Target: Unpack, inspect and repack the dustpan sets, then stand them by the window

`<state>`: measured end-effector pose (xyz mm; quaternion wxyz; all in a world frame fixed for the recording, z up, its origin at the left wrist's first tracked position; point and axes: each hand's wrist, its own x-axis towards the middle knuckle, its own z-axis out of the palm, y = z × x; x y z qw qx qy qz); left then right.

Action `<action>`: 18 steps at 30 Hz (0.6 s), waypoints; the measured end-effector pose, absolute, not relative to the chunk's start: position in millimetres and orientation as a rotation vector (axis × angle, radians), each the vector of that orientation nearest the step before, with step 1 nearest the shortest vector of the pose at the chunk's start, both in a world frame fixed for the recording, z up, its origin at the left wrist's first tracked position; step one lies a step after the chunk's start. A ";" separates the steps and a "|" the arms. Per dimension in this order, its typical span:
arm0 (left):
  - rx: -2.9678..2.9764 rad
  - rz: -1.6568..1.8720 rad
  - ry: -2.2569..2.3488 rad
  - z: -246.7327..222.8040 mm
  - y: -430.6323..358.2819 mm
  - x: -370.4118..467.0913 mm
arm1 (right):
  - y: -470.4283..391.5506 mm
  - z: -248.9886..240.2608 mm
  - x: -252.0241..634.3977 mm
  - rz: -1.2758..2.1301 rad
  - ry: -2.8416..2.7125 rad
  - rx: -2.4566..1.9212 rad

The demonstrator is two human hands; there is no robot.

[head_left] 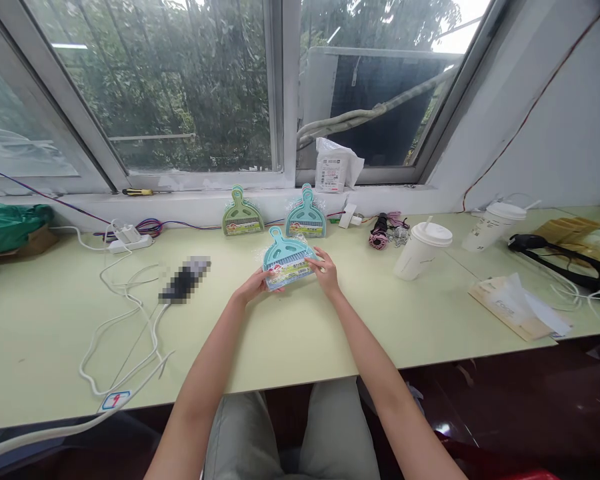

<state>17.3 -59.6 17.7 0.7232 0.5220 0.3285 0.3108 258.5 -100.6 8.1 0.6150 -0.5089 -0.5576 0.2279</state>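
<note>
Between my two hands is a small turquoise dustpan-and-brush set (286, 257) in clear plastic wrap, tilted a little, its handle pointing away from me. A printed label crosses its lower half. My left hand (254, 285) grips the lower left corner. On the right side, my right hand (325, 270) pinches the edge of the wrapping. Behind it, two more wrapped dustpan sets lean against the wall under the window: a green one (241, 215) and a turquoise one (306, 215), each apparently with others stacked behind it.
White paper cups (423, 250) with lids and a tissue pack (515, 308) stand to the right. White cables (130, 313), a blurred-out object (184, 280) and a power strip (130, 241) lie left. A yellow utility knife (137, 192) rests on the sill beside a wrapped white package (333, 170).
</note>
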 end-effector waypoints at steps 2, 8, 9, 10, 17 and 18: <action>1.188 0.631 0.717 19.4 -61.2 15.3 | -97.4 1.3 257.2 0.586 -1.211 -1.179; 1.288 0.651 0.751 24.8 -59.9 5.8 | -78.6 -18.1 256.8 0.966 -1.017 -1.190; 1.314 0.703 0.756 24.1 -57.1 3.7 | -73.5 -19.9 254.6 0.938 -0.973 -1.187; 1.350 0.769 0.779 22.4 -53.0 1.4 | -67.6 -21.1 251.1 0.893 -0.933 -1.195; 1.600 1.294 1.404 -0.7 1.0 -22.8 | -3.9 -16.3 193.9 0.644 -1.179 -1.285; 1.611 1.344 1.461 -2.4 10.2 -28.0 | 7.4 -15.1 183.2 0.608 -1.217 -1.289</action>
